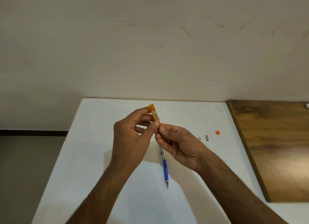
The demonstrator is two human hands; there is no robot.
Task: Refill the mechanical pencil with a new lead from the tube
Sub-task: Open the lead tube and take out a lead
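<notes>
My left hand (132,140) holds the orange lead tube (155,114) between thumb and fingers, tilted, with its lower end pointing down toward my right hand. My right hand (178,143) grips the upper end of the mechanical pencil (165,168), whose blue grip and metal tip hang down above the white table (100,156). The tube's lower end meets the pencil's top right at my fingertips; the joint is hidden by my fingers. No lead can be made out.
To the right on the table lie a small orange cap (217,132), a silver metal cap (207,138) and a tiny grey piece (199,138). A wooden board (275,148) borders the table's right side. A wall stands behind.
</notes>
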